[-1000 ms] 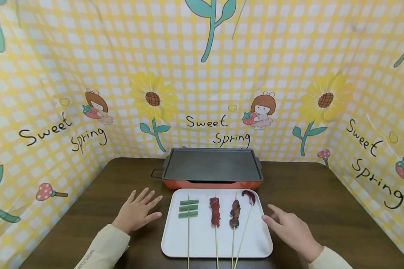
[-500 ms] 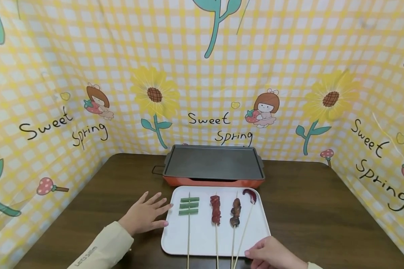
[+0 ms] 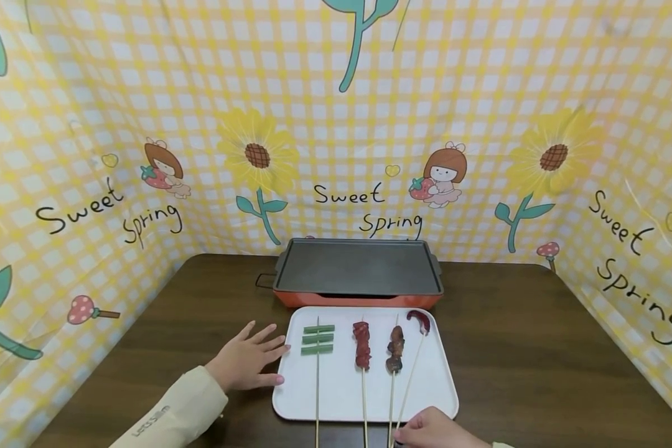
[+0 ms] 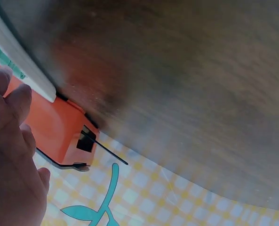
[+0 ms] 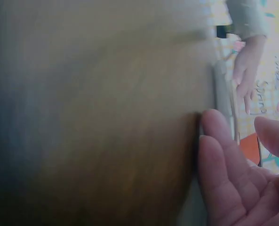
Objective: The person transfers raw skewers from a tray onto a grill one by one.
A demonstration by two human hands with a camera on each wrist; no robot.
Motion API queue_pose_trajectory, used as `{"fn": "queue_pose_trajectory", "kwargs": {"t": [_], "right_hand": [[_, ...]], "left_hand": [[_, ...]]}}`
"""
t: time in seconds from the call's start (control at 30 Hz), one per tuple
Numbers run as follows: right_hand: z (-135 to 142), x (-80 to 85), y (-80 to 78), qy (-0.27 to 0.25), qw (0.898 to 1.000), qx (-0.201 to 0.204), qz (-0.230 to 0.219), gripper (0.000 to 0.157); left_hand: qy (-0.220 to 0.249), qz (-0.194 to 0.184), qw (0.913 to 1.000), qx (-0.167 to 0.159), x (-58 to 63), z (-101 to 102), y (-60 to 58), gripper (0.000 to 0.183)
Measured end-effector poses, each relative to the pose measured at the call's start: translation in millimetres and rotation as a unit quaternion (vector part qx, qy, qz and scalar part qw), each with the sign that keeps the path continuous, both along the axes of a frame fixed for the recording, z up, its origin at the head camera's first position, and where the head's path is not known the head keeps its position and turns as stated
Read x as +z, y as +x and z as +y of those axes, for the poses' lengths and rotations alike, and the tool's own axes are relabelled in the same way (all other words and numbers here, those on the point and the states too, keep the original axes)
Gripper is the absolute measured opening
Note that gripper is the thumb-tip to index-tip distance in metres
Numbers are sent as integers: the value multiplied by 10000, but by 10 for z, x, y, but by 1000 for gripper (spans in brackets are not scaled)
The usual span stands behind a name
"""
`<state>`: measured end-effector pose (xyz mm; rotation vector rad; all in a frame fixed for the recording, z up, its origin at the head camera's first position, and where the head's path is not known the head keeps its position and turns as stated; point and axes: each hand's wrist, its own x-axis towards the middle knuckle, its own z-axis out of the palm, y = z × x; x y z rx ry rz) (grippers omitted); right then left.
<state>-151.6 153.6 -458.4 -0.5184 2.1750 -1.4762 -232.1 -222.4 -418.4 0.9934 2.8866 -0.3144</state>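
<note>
A white tray (image 3: 336, 398) bears several skewers: one with three green strips (image 3: 317, 340), one with red meat (image 3: 361, 346), one with browned meat (image 3: 394, 350), and one tipped by a dark red curled piece (image 3: 419, 322). My right hand (image 3: 434, 430) is at the tray's front edge, fingertips right at the lower stick of the curled-piece skewer. In the right wrist view its thumb (image 5: 271, 134) and fingers (image 5: 214, 155) stand apart, with no stick showing between them. Spread beside the tray's left edge is my left hand (image 3: 249, 361), thumb and fingertips at the rim.
Behind the tray stands an orange electric grill (image 3: 358, 300) with a flat dark plate and a wire handle (image 3: 264, 280) on its left. Both rest on a dark wooden table (image 3: 515, 348). A yellow checked cloth (image 3: 336, 124) hangs around the back and sides.
My right hand has come from beside the tray's right edge down to the skewer sticks at the front. My left hand has shifted right, up to the tray's left rim.
</note>
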Motion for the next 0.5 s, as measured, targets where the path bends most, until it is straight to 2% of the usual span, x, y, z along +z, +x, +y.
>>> {"fn": "queue_pose_trajectory", "kwargs": {"t": [0.07, 0.17, 0.3, 0.5], "right_hand": [[-30, 3, -9, 122, 9997, -64, 201, 47], [-66, 5, -20, 171, 9996, -151, 193, 46], [-86, -5, -38, 109, 9999, -99, -40, 45], [-89, -19, -37, -71, 9989, 37, -465, 42]], "left_hand": [[4, -60, 10000, -24, -8, -2, -5, 66], [-35, -78, 9999, -78, -17, 0, -14, 65], [-236, -71, 9997, -67, -18, 14, -31, 68], [-422, -204, 9988, 149, -12, 29, -29, 70]]}}
